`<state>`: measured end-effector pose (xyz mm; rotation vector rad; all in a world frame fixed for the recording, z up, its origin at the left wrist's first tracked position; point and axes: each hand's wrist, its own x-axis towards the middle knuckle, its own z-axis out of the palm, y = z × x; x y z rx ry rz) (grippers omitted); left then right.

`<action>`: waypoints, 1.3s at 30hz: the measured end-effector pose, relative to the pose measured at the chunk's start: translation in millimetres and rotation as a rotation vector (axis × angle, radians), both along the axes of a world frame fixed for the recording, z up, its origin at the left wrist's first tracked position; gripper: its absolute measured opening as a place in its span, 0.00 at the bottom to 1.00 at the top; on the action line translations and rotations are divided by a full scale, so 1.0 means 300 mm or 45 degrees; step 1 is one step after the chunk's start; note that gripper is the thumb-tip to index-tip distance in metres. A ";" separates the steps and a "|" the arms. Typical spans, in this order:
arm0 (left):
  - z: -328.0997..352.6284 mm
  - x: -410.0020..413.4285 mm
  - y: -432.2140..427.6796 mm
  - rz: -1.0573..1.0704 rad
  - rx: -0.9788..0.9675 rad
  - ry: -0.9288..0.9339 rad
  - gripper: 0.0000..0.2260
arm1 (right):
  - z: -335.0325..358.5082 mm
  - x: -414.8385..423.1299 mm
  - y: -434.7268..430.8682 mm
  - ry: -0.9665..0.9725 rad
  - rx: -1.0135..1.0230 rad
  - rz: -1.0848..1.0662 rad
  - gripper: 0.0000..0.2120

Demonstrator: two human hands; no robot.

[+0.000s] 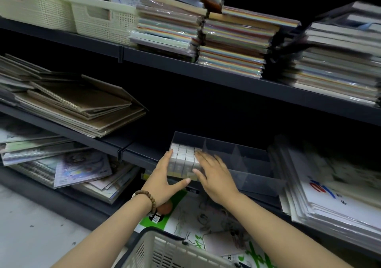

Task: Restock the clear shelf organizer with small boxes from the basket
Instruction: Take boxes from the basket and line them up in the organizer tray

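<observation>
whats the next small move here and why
Probably draw back to the basket for more: the small boxes already fill the left compartment of the clear organizer, the left hand and right hand lie open against them, and the compartments to the right look empty.

this looks like a stationery shop: i face long dark metal shelves (206, 73) set in tiers, loaded with many copies of the same goods. wrapped packs of coloured paper (233, 49) lie in tall stacks on the upper tier beside cream plastic bins (103, 20), kraft-covered spiral notebooks (82, 104) are piled on the tier below, and big white pads (329, 201) lie stacked to the right. a clear organizer (257, 177) with dividers at the shelf edge holds rows of identical small boxes (183, 156), and a slotted carry basket (165, 253) sits low in front of me.
</observation>
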<state>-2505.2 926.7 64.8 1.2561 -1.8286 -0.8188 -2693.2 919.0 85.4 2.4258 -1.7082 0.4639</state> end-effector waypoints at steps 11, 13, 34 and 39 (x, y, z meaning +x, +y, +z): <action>-0.134 0.023 0.221 -0.181 -0.076 -0.359 0.34 | -0.262 -0.126 0.393 -0.832 0.151 -0.062 0.24; -0.224 0.012 0.274 -0.278 0.056 -0.495 0.32 | -0.397 -0.182 0.461 -0.858 0.359 -0.223 0.25; -1.068 -0.100 0.496 -0.267 0.926 -0.686 0.16 | -1.137 -0.214 0.754 -1.099 1.366 -0.646 0.16; -1.070 -0.157 0.505 -0.734 0.527 -0.901 0.14 | -1.172 -0.112 0.743 -0.947 1.300 -0.305 0.09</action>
